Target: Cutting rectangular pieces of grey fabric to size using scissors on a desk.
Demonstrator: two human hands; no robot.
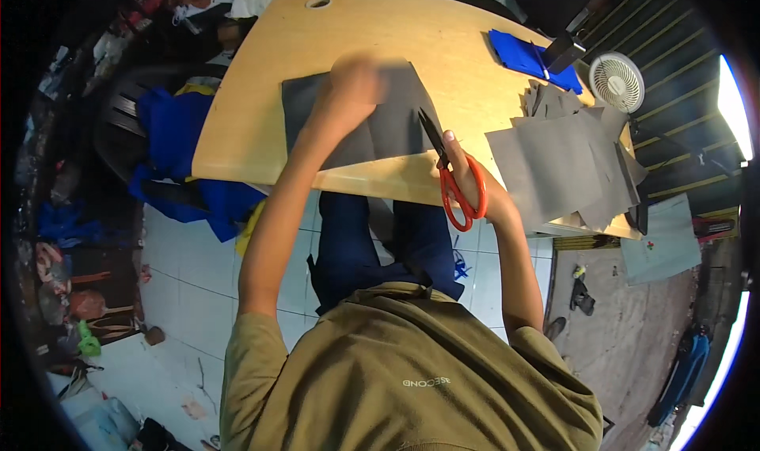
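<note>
A dark grey sheet (400, 122), of cloth or paper, lies flat along the near side of the wooden table. Over its upper middle is my left hand (355, 87); motion smears its fingers, so whether they pinch the sheet cannot be told. At the sheet's right edge, my right hand (487, 188) is closed on scissors (465, 211) with orange-red handles. Their black blades look closed together and point up and left, tips by the edge of the sheet. My thumb lies along the upper handle.
The table (237, 126) curves away ahead. Right of the scissors lies a pile of grey sheets (546, 162). Farther back are folded blue cloth (511, 51), a black box-shaped object (564, 53) and a white fan (617, 83). A dark chair with blue cloth (170, 126) stands at the left.
</note>
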